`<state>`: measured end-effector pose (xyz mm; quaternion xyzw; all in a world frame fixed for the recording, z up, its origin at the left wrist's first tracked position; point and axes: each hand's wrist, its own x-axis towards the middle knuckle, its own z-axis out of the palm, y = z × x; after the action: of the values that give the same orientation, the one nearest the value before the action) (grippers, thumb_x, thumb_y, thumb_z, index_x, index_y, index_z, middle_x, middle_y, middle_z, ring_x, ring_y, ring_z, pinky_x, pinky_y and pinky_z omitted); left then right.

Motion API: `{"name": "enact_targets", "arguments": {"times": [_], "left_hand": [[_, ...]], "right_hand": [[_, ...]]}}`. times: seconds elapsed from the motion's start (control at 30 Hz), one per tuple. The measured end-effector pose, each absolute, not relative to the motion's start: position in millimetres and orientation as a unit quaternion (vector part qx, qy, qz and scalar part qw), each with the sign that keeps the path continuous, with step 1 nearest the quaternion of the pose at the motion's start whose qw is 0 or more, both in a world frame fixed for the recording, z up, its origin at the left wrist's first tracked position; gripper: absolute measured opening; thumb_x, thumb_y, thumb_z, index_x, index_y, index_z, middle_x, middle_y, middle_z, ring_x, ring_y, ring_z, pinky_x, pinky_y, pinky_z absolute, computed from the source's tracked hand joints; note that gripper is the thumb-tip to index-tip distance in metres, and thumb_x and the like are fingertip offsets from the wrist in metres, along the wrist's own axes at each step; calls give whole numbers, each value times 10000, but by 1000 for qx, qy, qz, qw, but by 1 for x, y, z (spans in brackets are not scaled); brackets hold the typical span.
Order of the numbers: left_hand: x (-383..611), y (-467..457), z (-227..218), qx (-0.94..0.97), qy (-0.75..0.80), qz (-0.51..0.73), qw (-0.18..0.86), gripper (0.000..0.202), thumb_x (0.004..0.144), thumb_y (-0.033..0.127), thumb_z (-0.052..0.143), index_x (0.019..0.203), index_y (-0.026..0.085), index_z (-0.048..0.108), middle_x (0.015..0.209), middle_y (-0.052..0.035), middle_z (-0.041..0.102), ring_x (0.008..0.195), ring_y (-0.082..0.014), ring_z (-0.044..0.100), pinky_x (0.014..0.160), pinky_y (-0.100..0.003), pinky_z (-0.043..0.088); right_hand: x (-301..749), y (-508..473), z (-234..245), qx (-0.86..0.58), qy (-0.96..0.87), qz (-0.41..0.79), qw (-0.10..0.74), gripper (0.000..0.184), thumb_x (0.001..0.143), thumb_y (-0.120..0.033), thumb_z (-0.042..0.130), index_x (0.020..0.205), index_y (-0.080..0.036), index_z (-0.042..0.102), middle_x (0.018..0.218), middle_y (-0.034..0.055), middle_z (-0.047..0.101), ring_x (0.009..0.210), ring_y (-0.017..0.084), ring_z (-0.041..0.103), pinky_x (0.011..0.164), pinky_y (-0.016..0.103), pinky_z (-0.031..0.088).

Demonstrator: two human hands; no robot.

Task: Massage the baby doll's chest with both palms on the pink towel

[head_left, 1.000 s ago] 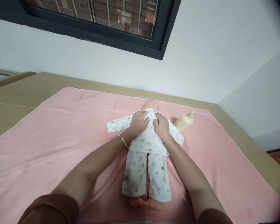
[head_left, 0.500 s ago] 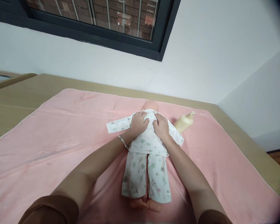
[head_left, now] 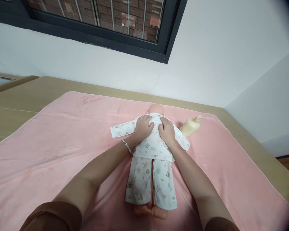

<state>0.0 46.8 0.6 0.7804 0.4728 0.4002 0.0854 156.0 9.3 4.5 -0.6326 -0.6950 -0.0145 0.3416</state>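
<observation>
A baby doll (head_left: pixel 156 108) lies on its back on a pink blanket (head_left: pixel 62 138), head towards the wall. It wears a white printed shirt (head_left: pixel 152 147) and matching trousers (head_left: pixel 149 183); bare feet (head_left: pixel 150 211) stick out at the near end. My left hand (head_left: pixel 143 126) and my right hand (head_left: pixel 167 130) rest side by side on the doll's upper chest, fingers curled into the shirt near the collar. A bracelet (head_left: pixel 126 146) sits on my left wrist. The shirt's left sleeve (head_left: pixel 121 129) lies stretched out flat.
A cream baby bottle (head_left: pixel 190 125) lies on the blanket just right of the doll's shoulder. The blanket covers a tan bed surface (head_left: pixel 19 96) set against a white wall with a dark-framed window (head_left: pixel 106 29). The bed's right edge drops to a wooden floor.
</observation>
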Motion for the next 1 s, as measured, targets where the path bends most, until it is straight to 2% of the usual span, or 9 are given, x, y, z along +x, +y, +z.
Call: {"name": "enact_targets", "arguments": {"times": [0.23, 0.4, 0.57, 0.67, 0.73, 0.83, 0.93, 1.0], "left_hand": [[-1, 45, 1, 786, 474, 393, 59, 336, 881, 253, 492, 1164, 170, 652, 1234, -111, 671, 1177, -276, 584, 1068, -437, 429], [-1, 48, 0, 804, 461, 372, 51, 369, 893, 251, 472, 1218, 159, 620, 1280, -124, 646, 1214, -280, 567, 1087, -452, 414], [-2, 52, -1, 810, 448, 373, 62, 376, 893, 238, 454, 1224, 173, 619, 1279, -109, 654, 1213, -272, 572, 1091, -459, 419], [-2, 53, -3, 813, 428, 390, 63, 360, 892, 217, 454, 1201, 175, 634, 1270, -96, 669, 1225, -252, 576, 1140, -451, 383], [-2, 52, -4, 804, 427, 410, 60, 338, 886, 210, 469, 1171, 187, 649, 1248, -86, 684, 1213, -243, 588, 1149, -451, 380], [-1, 46, -4, 783, 438, 440, 44, 254, 876, 217, 500, 1045, 196, 689, 1123, -86, 725, 1114, -242, 634, 1054, -430, 467], [-2, 40, -1, 774, 449, 445, 19, 201, 887, 233, 501, 861, 206, 699, 937, -85, 739, 986, -245, 661, 934, -418, 515], [-2, 37, 0, 772, 455, 444, 13, 214, 895, 236, 495, 828, 207, 696, 899, -83, 739, 959, -244, 665, 913, -415, 515]], "right_hand": [[150, 2, 12, -655, -683, -28, 321, 464, 895, -229, 418, 1312, -161, 608, 1349, 130, 625, 1297, 315, 514, 1131, 504, 356], [152, 4, 11, -658, -695, -33, 288, 495, 896, -211, 406, 1352, -132, 582, 1415, 151, 573, 1338, 331, 483, 1142, 525, 339], [157, 9, 11, -635, -723, -36, 268, 548, 888, -185, 392, 1416, -144, 532, 1465, 138, 531, 1379, 319, 451, 1147, 525, 337], [156, 9, 12, -629, -726, -39, 275, 551, 876, -168, 396, 1404, -154, 554, 1449, 129, 551, 1367, 306, 472, 1143, 512, 348], [155, 7, 12, -626, -719, -40, 298, 518, 867, -165, 406, 1342, -161, 614, 1399, 116, 600, 1334, 288, 512, 1139, 490, 365], [151, 0, 10, -634, -689, -53, 346, 435, 859, -173, 428, 1193, -180, 708, 1278, 92, 687, 1257, 258, 589, 1108, 429, 416], [147, -7, 9, -662, -650, -67, 366, 377, 860, -196, 451, 1102, -194, 741, 1203, 89, 724, 1190, 257, 642, 1027, 386, 482], [145, -10, 10, -674, -642, -67, 359, 371, 863, -206, 459, 1104, -205, 741, 1204, 84, 725, 1175, 260, 653, 990, 378, 503]]}}
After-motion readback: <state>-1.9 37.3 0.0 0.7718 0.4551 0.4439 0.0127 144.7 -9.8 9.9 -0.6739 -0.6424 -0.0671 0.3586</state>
